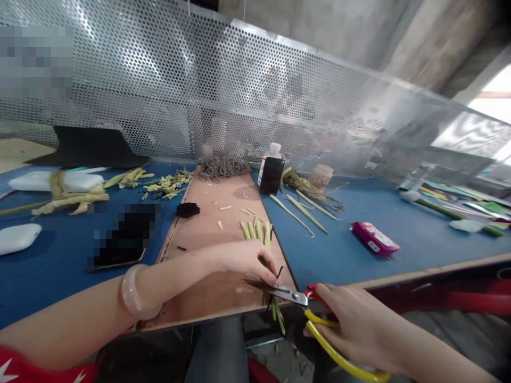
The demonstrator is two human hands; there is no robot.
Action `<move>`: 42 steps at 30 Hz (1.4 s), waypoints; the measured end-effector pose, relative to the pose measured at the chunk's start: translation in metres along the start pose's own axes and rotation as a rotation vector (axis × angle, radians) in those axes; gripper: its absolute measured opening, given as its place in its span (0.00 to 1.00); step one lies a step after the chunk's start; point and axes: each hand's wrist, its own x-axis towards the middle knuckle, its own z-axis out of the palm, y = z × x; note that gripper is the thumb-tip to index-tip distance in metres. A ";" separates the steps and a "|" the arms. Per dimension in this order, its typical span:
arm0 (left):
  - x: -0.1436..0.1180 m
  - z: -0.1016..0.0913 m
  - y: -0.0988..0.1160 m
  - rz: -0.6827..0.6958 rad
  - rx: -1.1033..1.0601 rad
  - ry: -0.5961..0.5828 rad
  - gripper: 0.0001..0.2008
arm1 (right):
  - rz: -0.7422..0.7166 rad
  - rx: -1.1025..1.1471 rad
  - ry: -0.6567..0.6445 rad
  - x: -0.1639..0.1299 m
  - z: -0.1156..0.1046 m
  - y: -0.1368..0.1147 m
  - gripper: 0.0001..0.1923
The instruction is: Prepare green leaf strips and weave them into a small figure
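My left hand is closed round a bundle of pale green plant stalks, which stick out above and below it over the front edge of the wooden board. A thin dark strand pokes out by its fingertips. In my right hand is a pair of scissors with red and yellow handles. The scissor blades point left and lie just under my left fingertips, by the strand. Whether they touch the strand cannot be made out.
A brown wooden board lies between blue table surfaces. Around it are a black clump, grey cords, a phone against a bottle, another phone, loose stalks and a purple packet. Perforated metal screens the back.
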 end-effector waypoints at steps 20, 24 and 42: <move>0.001 0.000 -0.003 0.011 0.029 0.004 0.10 | -0.003 0.003 0.002 -0.002 0.000 -0.001 0.11; 0.001 0.001 -0.003 0.009 0.015 0.009 0.09 | 0.009 -0.019 -0.022 -0.002 -0.004 -0.004 0.12; 0.000 0.001 0.001 0.030 0.011 0.031 0.08 | 0.017 -0.085 0.052 -0.008 0.005 -0.004 0.18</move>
